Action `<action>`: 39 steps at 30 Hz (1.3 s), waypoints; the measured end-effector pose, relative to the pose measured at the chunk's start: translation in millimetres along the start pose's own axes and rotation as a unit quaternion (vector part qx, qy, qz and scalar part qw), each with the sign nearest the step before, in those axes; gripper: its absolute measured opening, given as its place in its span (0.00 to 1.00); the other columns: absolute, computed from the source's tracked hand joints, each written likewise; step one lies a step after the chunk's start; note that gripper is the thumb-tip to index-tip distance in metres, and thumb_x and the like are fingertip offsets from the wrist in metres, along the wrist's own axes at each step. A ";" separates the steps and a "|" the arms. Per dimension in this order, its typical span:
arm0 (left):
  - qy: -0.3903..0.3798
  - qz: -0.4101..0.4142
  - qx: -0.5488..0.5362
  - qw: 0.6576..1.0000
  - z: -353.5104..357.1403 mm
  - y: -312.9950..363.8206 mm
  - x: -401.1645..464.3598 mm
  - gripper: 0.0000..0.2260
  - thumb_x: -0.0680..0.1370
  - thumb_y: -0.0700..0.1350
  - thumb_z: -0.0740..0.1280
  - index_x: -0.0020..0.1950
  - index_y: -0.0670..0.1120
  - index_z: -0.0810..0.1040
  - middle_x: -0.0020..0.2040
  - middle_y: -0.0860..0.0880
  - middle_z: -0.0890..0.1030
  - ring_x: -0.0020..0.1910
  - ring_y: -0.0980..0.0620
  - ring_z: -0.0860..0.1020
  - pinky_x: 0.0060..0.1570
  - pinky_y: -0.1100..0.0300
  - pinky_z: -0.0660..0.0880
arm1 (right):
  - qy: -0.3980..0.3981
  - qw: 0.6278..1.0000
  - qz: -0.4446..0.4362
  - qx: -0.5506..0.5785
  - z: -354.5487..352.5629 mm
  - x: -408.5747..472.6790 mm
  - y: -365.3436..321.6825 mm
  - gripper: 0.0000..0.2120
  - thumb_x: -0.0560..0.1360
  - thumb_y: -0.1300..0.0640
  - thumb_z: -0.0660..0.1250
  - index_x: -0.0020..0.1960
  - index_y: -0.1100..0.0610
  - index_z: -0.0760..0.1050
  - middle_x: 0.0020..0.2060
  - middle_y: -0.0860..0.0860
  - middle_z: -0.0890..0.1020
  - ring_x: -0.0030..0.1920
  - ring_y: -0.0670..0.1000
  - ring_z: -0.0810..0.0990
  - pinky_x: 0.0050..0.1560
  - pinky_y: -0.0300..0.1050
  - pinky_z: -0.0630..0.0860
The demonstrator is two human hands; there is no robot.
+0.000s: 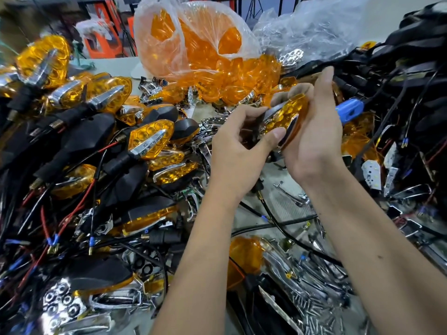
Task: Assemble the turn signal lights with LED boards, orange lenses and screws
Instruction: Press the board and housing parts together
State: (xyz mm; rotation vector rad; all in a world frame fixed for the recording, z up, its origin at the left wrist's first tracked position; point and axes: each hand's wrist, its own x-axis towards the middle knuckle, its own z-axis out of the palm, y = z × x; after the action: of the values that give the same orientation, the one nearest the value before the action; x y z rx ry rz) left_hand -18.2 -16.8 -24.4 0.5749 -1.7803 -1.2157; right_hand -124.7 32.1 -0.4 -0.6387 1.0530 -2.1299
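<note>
Item in hand: faceted orange-lensed, chrome-trimmed turn signal light (286, 118), long axis running diagonally from lower left to upper right, lying in the cupping right hand (312, 141) while the left hand (238, 151), immediately left, is pinching its lower-left end, above the cluttered worktop (278, 206).

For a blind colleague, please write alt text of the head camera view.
Two hands, left hand and right hand, hold one turn signal light with orange lens above a cluttered table, between a pile of finished lights and a clear plastic bag of orange lenses.
</note>
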 end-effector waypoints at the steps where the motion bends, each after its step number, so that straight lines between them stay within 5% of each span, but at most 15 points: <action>1: -0.002 0.002 -0.004 1.000 -0.5 -0.1 0.7 0.07 0.80 0.43 0.74 0.55 0.47 0.79 0.48 0.52 0.83 0.48 0.56 0.82 0.49 0.60 0.79 | -0.004 0.999 -0.011 -0.038 0.5 -0.1 -0.2 0.19 0.84 0.42 0.59 0.44 0.56 0.72 0.41 0.54 0.80 0.42 0.53 0.80 0.49 0.54 0.80; 4: -0.009 -0.021 -0.059 0.998 -3.8 -3.2 3.7 0.06 0.85 0.43 0.65 0.52 0.41 0.79 0.37 0.52 0.79 0.40 0.59 0.77 0.38 0.53 0.78 | 0.000 0.992 -0.037 -0.122 1.5 0.6 -0.9 0.15 0.81 0.46 0.65 0.44 0.57 0.73 0.41 0.53 0.81 0.43 0.55 0.79 0.52 0.59 0.79; 6: -0.014 -0.042 -0.076 0.996 -5.0 -5.0 4.8 0.06 0.85 0.40 0.64 0.52 0.40 0.79 0.33 0.59 0.77 0.35 0.63 0.75 0.40 0.70 0.76 | 0.012 0.995 -0.017 -0.097 1.7 1.5 -0.3 0.14 0.83 0.49 0.64 0.45 0.58 0.74 0.42 0.54 0.83 0.43 0.56 0.81 0.51 0.58 0.79; 11: -0.003 -0.131 -0.135 0.982 0.4 -3.8 3.3 0.05 0.84 0.41 0.66 0.49 0.46 0.80 0.39 0.51 0.81 0.42 0.53 0.79 0.43 0.59 0.77 | 0.021 0.997 0.054 -0.046 -0.4 3.0 1.0 0.19 0.87 0.51 0.56 0.45 0.57 0.78 0.44 0.57 0.85 0.46 0.55 0.84 0.53 0.54 0.82; 16: -0.008 -0.174 -0.172 0.970 2.7 -1.9 4.1 0.07 0.84 0.43 0.66 0.46 0.48 0.78 0.36 0.51 0.76 0.40 0.46 0.73 0.47 0.48 0.72 | 0.058 0.988 -0.033 -0.137 2.6 2.6 10.2 0.22 0.86 0.52 0.55 0.39 0.50 0.81 0.39 0.56 0.85 0.52 0.61 0.84 0.69 0.65 0.74; 21: -0.026 -0.145 -0.118 0.982 2.4 1.3 3.0 0.10 0.84 0.43 0.65 0.43 0.45 0.75 0.34 0.51 0.74 0.40 0.48 0.71 0.47 0.45 0.73 | 0.071 0.975 -0.131 -0.163 -0.7 5.6 15.9 0.19 0.87 0.54 0.53 0.42 0.56 0.75 0.33 0.51 0.82 0.38 0.53 0.82 0.50 0.53 0.81; 24: -0.025 -0.131 -0.098 0.986 3.1 1.8 2.6 0.12 0.83 0.47 0.66 0.44 0.40 0.75 0.38 0.41 0.74 0.41 0.45 0.72 0.50 0.35 0.78 | 0.068 0.967 -0.170 -0.176 -2.3 7.9 15.3 0.18 0.87 0.55 0.54 0.42 0.58 0.74 0.33 0.52 0.80 0.37 0.54 0.82 0.45 0.52 0.82; 29: -0.055 -0.081 -0.046 0.994 1.2 3.3 -0.6 0.15 0.81 0.53 0.69 0.45 0.41 0.75 0.38 0.44 0.79 0.37 0.50 0.79 0.36 0.57 0.77 | 0.093 0.967 -0.175 -0.160 -4.2 8.9 14.5 0.21 0.88 0.54 0.54 0.38 0.58 0.73 0.29 0.49 0.79 0.32 0.52 0.80 0.40 0.47 0.79; 33: -0.060 -0.055 0.009 0.997 2.9 -0.1 -1.6 0.14 0.78 0.53 0.72 0.47 0.43 0.76 0.45 0.41 0.84 0.47 0.40 0.82 0.48 0.40 0.80 | 0.096 0.971 -0.166 -0.146 -5.7 9.3 13.7 0.23 0.88 0.53 0.54 0.36 0.59 0.70 0.27 0.50 0.78 0.31 0.53 0.80 0.37 0.46 0.79; 39: -0.066 -0.051 0.021 0.996 2.2 0.7 -2.1 0.14 0.76 0.56 0.73 0.48 0.46 0.78 0.44 0.47 0.84 0.45 0.47 0.83 0.44 0.50 0.79 | 0.112 0.976 -0.138 -0.124 -4.9 8.0 8.3 0.25 0.88 0.51 0.55 0.34 0.58 0.70 0.27 0.53 0.77 0.31 0.56 0.80 0.38 0.51 0.79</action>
State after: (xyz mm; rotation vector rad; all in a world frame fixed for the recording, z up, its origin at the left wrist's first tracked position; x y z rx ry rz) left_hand -18.9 -13.8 -25.0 0.6285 -1.9115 -1.3146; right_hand -130.4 24.8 -8.9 -0.7067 1.4436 -2.3709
